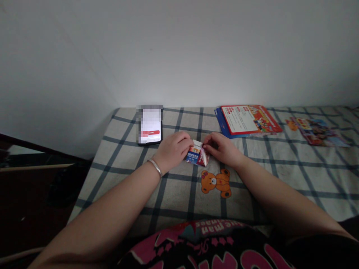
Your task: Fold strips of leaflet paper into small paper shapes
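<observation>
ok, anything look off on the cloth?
The phone: blocky squares cover parts of it and spill past its edges, probably image masking rather than damage. A blue sheet pokes out askew beneath the red-bordered card. No spills visible; the packet between left hand and right hand is too small to judge.

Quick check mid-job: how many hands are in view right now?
2: the left hand, a bracelet on its wrist, at the small packet's left side; the right hand at its upper right. Some fingers are partly hidden.
</observation>
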A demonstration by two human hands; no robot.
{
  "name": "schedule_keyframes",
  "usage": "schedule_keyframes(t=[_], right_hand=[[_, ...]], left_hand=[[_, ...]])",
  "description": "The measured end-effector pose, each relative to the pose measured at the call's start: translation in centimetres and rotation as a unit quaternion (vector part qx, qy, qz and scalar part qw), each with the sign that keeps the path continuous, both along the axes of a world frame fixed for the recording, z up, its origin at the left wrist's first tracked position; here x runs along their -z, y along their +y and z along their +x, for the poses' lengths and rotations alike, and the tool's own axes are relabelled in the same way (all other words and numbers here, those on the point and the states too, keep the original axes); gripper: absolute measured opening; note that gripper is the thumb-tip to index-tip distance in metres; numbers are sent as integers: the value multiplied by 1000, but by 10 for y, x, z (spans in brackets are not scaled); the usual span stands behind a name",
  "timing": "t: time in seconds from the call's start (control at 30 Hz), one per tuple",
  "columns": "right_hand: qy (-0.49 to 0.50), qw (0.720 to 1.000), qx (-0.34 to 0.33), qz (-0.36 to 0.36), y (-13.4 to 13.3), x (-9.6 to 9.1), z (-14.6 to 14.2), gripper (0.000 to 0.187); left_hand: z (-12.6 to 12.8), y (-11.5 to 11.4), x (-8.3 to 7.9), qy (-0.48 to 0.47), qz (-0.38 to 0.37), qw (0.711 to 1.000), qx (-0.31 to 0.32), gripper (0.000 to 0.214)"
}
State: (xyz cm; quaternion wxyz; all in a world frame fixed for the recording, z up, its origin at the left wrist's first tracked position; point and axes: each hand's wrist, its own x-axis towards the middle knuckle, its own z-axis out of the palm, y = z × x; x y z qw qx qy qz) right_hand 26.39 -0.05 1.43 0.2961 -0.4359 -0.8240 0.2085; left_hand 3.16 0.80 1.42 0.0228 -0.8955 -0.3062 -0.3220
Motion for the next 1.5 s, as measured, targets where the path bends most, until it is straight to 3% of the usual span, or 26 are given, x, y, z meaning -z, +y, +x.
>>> schedule_keyframes(t=[0.2, 0.37, 0.53, 0.73, 0.87, 1.07, 1.13, 1.37, 1.5], right_hand=[[25, 996, 86, -26, 1, 4, -1, 5], [-30, 991, 129, -6, 2, 3, 0, 5], [-82, 990, 97, 53, 3, 3, 0, 1], [-118, 987, 48, 99, 0, -3, -1, 3], [-168, 976, -11, 140, -4, -9, 0, 12], [-183, 971, -88, 129, -3, -15, 10, 32], [-182, 970, -100, 123, -1, -15, 14, 36], [-180, 969, -102, 136, 3, -11, 16, 25], [-239, 946, -116, 185, -4, -15, 11, 26]], left_hand=[[0, 2, 1, -2, -25, 999, 36, 12], [2, 1, 0, 66, -48, 994, 67, 21], [2, 0, -2, 104, -71, 991, 52, 38], [2, 0, -1, 105, -45, 992, 43, 33], [1, 0, -2, 123, -38, 991, 34, 29], [1, -3, -4, 129, -35, 991, 18, 19], [2, -4, -4, 124, -32, 992, 6, 18], [-1, -2, -1, 132, -35, 991, -10, 25], [-1, -3, -2, 139, -53, 989, -9, 24]])
